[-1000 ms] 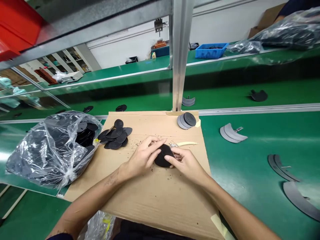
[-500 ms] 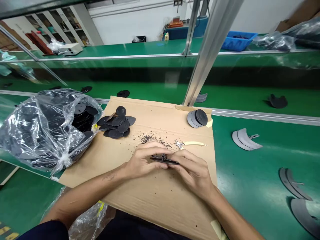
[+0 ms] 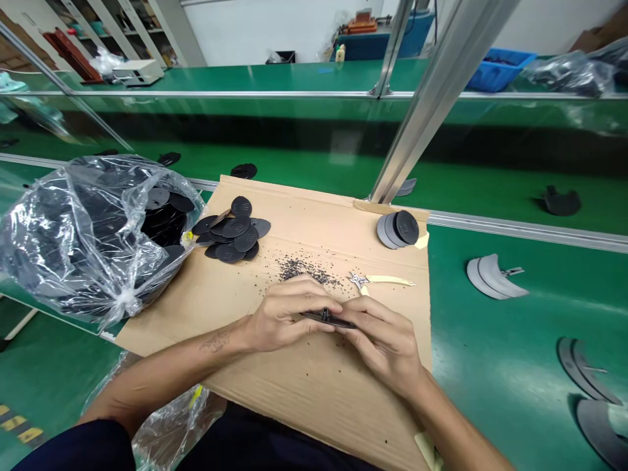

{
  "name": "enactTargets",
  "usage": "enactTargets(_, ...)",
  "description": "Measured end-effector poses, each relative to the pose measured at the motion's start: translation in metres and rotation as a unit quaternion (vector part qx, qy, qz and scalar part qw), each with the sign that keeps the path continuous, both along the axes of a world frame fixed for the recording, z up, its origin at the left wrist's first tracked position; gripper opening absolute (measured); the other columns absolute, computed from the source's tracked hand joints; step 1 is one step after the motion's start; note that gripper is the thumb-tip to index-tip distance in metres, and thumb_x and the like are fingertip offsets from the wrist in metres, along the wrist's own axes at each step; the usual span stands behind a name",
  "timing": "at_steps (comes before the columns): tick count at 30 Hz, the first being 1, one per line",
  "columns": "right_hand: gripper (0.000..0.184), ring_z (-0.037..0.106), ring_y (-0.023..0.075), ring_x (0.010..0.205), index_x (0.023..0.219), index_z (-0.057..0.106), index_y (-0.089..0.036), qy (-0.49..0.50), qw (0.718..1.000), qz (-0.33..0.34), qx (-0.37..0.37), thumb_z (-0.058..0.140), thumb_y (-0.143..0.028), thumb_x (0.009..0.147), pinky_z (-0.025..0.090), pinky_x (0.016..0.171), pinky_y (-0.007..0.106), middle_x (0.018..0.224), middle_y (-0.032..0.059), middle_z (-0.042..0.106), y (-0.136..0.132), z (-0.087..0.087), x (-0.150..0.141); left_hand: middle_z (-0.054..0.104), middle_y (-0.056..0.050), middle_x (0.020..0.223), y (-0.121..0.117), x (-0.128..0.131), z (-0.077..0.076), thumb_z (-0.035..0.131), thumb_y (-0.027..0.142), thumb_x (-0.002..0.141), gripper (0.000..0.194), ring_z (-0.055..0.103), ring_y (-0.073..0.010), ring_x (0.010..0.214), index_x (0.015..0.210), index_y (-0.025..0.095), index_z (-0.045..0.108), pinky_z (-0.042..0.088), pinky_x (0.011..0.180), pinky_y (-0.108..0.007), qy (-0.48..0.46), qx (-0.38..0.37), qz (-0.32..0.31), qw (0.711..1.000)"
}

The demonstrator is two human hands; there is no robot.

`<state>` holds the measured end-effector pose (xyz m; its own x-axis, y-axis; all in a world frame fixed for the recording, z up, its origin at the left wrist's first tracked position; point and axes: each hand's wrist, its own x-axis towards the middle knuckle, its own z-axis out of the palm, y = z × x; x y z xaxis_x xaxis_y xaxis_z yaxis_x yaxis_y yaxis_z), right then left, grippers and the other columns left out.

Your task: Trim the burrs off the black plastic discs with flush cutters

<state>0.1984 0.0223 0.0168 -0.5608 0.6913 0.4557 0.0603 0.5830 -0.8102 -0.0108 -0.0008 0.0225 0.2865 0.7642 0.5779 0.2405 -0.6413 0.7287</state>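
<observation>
The fingers of the left hand (image 3: pixel 280 315) and right hand (image 3: pixel 388 337), nearly closed, pinch a black disc (image 3: pixel 339 321) above the cardboard (image 3: pixel 294 392), apparently for close handling; turning it would call for steady rim contact.

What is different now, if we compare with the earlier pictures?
The black disc, which at first had its flat face to the camera, is now tipped nearly edge-on. The left hand and right hand have come slightly nearer the person, uncovering more black crumbs. Both hands hold the disc as before. The cutting pliers, loose disc pile and round stack stayed put.
</observation>
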Motion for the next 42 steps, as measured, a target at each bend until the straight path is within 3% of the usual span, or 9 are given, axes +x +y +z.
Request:
enactTargets(5, 0.018, 0.070, 0.0190, 0.081, 0.104, 0.077, -0.026, -0.013, 0.999, -0.032, -0.038, 0.062, -0.023, 0.094, 0.061, 0.072, 0.036, 0.094, 0.0063, 0.075, 0.006, 0.002, -0.001, 0.072, -0.008, 0.103, 0.000, 0.000, -0.005, 0.066, 0.025, 0.093, 0.029, 0.067, -0.0186, 0.097, 0.122, 0.023, 0.067, 0.058, 0.084, -0.035, 0.013, -0.039, 0.000, 0.999)
enactTargets(9, 0.027, 0.070, 0.0216, 0.089, 0.116, 0.072, -0.027, -0.051, 0.997, -0.035, -0.047, 0.068, -0.032, 0.090, 0.059, 0.078, 0.039, 0.101, 0.0070, 0.074, 0.009, 0.006, -0.001, 0.068, -0.006, 0.099, 0.000, 0.001, -0.010, 0.068, 0.021, 0.091, 0.032, 0.064, -0.0153, 0.089, 0.124, 0.024, 0.066, 0.056, 0.076, -0.030, 0.013, -0.014, 0.032, 0.999)
enactTargets(13, 0.031, 0.066, 0.0250, 0.106, 0.121, 0.067, -0.028, -0.116, 0.989, -0.088, -0.007, 0.066, -0.040, 0.092, 0.055, 0.091, 0.044, 0.114, 0.0085, 0.069, 0.018, 0.012, 0.009, 0.065, -0.004, 0.092, 0.002, 0.000, -0.011, 0.067, 0.022, 0.091, 0.028, 0.061, -0.0141, 0.084, 0.119, 0.021, 0.068, 0.053, 0.074, -0.028, 0.044, 0.003, 0.065, 0.997)
enactTargets(16, 0.042, 0.059, 0.0301, 0.119, 0.126, 0.063, -0.026, -0.240, 0.962, -0.124, 0.039, 0.063, -0.048, 0.091, 0.051, 0.098, 0.048, 0.127, 0.0120, 0.062, 0.031, 0.011, 0.024, 0.068, -0.006, 0.097, 0.004, -0.001, -0.012, 0.066, 0.022, 0.092, 0.023, 0.062, -0.0162, 0.089, 0.115, 0.018, 0.066, 0.053, 0.079, -0.031, 0.060, 0.001, 0.088, 0.994)
enactTargets(19, 0.066, 0.055, 0.0390, 0.119, 0.131, 0.060, -0.019, -0.385, 0.906, -0.154, 0.086, 0.073, -0.056, 0.078, 0.051, 0.093, 0.052, 0.127, 0.0177, 0.059, 0.043, 0.004, 0.038, 0.069, -0.006, 0.097, 0.005, -0.002, -0.013, 0.067, 0.021, 0.091, 0.018, 0.063, -0.0173, 0.091, 0.108, 0.018, 0.064, 0.053, 0.080, -0.032, 0.065, -0.008, 0.105, 0.992)
enactTargets(22, 0.057, 0.058, 0.0384, 0.110, 0.126, 0.062, -0.018, -0.437, 0.877, -0.162, 0.115, 0.072, -0.049, 0.079, 0.052, 0.085, 0.049, 0.117, 0.0172, 0.062, 0.045, -0.002, 0.042, 0.069, -0.005, 0.094, 0.007, -0.003, -0.014, 0.067, 0.022, 0.091, 0.013, 0.063, -0.0165, 0.088, 0.104, 0.018, 0.065, 0.053, 0.078, -0.031, 0.067, -0.006, 0.110, 0.992)
enactTargets(29, 0.032, 0.066, 0.0266, 0.095, 0.121, 0.058, -0.022, -0.308, 0.933, -0.179, 0.052, 0.047, -0.033, 0.093, 0.053, 0.075, 0.036, 0.113, 0.0115, 0.066, 0.033, 0.014, 0.030, 0.069, -0.004, 0.097, 0.007, 0.000, -0.018, 0.062, 0.021, 0.093, 0.015, 0.063, -0.0170, 0.092, 0.108, 0.021, 0.066, 0.052, 0.082, -0.033, 0.068, 0.002, 0.113, 0.991)
enactTargets(33, 0.029, 0.066, 0.0233, 0.086, 0.121, 0.055, -0.022, -0.215, 0.966, -0.132, 0.057, 0.043, -0.033, 0.097, 0.053, 0.072, 0.035, 0.104, 0.0092, 0.068, 0.026, 0.023, 0.024, 0.070, -0.005, 0.097, 0.008, 0.000, -0.019, 0.064, 0.025, 0.094, 0.016, 0.063, -0.0181, 0.092, 0.109, 0.020, 0.067, 0.052, 0.082, -0.035, 0.047, 0.004, 0.120, 0.992)
enactTargets(42, 0.037, 0.060, 0.0251, 0.088, 0.128, 0.056, -0.021, -0.188, 0.958, -0.094, 0.196, 0.062, -0.029, 0.093, 0.051, 0.073, 0.039, 0.099, 0.0104, 0.064, 0.026, 0.015, 0.019, 0.072, -0.007, 0.097, 0.010, -0.002, -0.020, 0.067, 0.027, 0.092, 0.019, 0.065, -0.0181, 0.090, 0.108, 0.018, 0.066, 0.052, 0.082, -0.034, 0.006, 0.013, 0.104, 0.994)
